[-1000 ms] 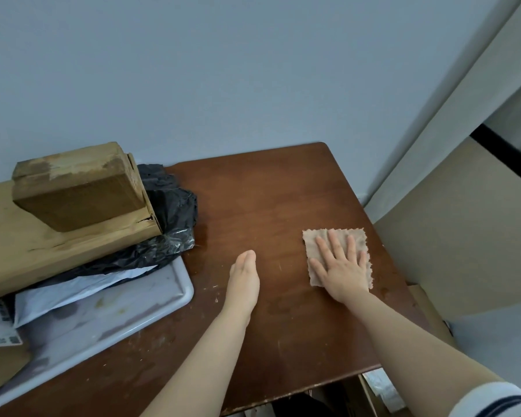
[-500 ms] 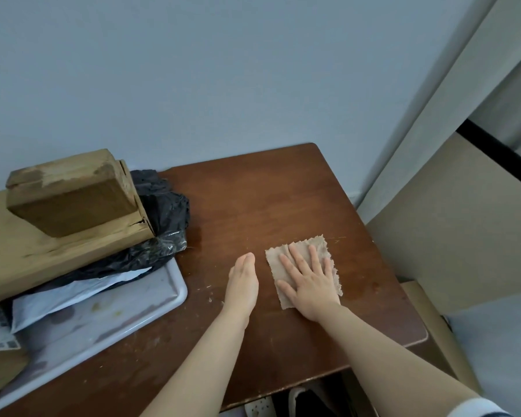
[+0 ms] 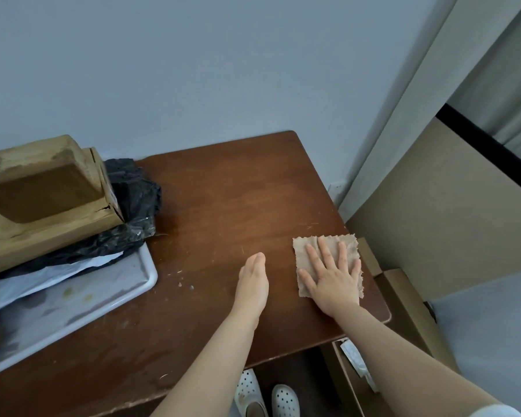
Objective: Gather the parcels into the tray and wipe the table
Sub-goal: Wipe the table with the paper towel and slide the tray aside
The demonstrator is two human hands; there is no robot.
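A beige cloth [image 3: 325, 245] is recorded lying flat at the right edge of the table [image 3: 223, 191], toward its front right corner. The right hand [image 3: 333, 278] is pressed flat on it, fingers straight and spread, nothing gripped. The left hand [image 3: 253, 281] is set on its edge on the bare wood just left of the cloth, fingers straight and together, nothing held. A grey tray [image 3: 103, 299] is placed at the left front of the table. In it 2 brown boxes [image 3: 42, 191] are stacked on a black bag [image 3: 136, 194] and a pale mailer [image 3: 42, 278]. Crumbs [image 3: 181, 281] are noted between tray and left hand.
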